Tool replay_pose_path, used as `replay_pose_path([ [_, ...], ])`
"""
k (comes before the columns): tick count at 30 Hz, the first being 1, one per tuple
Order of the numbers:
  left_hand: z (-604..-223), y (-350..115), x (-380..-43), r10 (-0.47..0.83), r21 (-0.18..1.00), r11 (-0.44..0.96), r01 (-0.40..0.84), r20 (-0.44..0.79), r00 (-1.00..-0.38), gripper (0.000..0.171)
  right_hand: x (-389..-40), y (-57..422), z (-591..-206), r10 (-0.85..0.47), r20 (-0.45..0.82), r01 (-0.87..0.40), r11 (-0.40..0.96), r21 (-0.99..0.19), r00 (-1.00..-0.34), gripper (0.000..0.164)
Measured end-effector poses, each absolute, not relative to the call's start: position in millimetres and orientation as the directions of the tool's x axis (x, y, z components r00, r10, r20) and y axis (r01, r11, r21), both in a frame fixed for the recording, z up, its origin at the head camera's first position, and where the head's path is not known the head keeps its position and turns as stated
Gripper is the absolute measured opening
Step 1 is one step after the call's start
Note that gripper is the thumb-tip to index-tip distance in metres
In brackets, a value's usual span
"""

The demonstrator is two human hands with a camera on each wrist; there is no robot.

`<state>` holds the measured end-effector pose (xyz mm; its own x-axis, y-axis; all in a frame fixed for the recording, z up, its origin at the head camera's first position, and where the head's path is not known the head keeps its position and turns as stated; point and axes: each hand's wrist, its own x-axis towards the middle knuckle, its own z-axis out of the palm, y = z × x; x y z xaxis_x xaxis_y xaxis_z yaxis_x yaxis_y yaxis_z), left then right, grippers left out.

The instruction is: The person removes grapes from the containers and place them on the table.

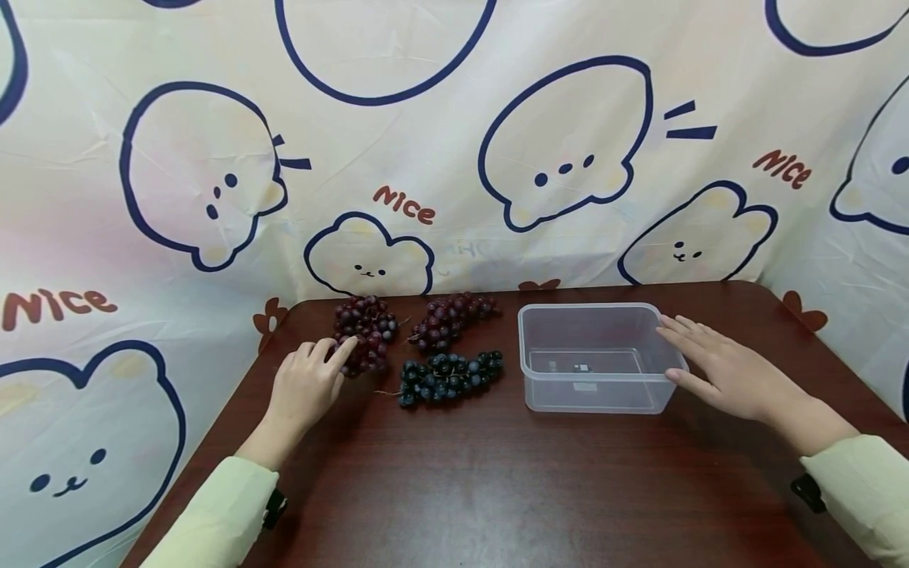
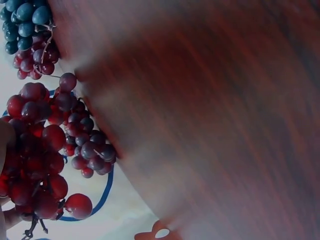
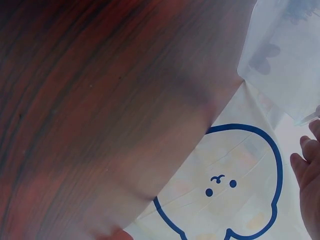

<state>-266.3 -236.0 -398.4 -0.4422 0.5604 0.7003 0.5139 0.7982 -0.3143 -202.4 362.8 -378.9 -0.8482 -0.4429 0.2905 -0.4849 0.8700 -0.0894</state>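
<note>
My left hand (image 1: 305,386) grips a bunch of red grapes (image 1: 368,356) at the left of the table, its thumb and fingers on the near side of the fruit. In the left wrist view that bunch of red grapes (image 2: 40,165) looms large, with a bit of stem hanging out. Just behind it lies a second dark red bunch (image 1: 360,315). My right hand (image 1: 731,367) rests on the right rim of a clear plastic box (image 1: 596,397), fingers fairly straight. In the right wrist view, its fingertips (image 3: 301,162) show beside the box (image 3: 285,65).
Right of the held fruit, another red bunch (image 1: 449,319) lies at the back and a blue-black bunch (image 1: 450,379) in front of it. The brown wooden table (image 1: 497,489) ends at a printed cloth backdrop (image 1: 454,173).
</note>
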Motion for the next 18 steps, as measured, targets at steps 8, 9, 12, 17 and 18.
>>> replay_pose_path([
  [8, -406, -239, -266, 0.549, -0.262, 0.803, 0.535, 0.675, -0.493, 0.054, -203, 362, -380, -0.434, 0.29, -0.479, 0.872, -0.105, -0.853, 0.068],
  [9, -407, -239, -265, 0.548, -0.256, 0.804, 0.536, 0.671, -0.5, 0.054, -203, 362, -380, -0.433, 0.289, -0.477, 0.872, -0.105, -0.854, 0.069],
  [12, -408, -239, -265, 0.542, -0.237, 0.808, 0.539, 0.66, -0.521, 0.053, -203, 363, -380, -0.439, 0.282, -0.481, 0.871, -0.099, -0.853, 0.069],
  [17, -409, -241, -263, 0.527, -0.192, 0.815, 0.547, 0.637, -0.562, 0.053, -203, 363, -379, -0.434, 0.284, -0.477, 0.873, -0.101, -0.855, 0.069],
  [18, -410, -241, -263, 0.525, -0.183, 0.816, 0.548, 0.631, -0.571, 0.053, -203, 363, -379, -0.434, 0.284, -0.477, 0.873, -0.101, -0.855, 0.069],
])
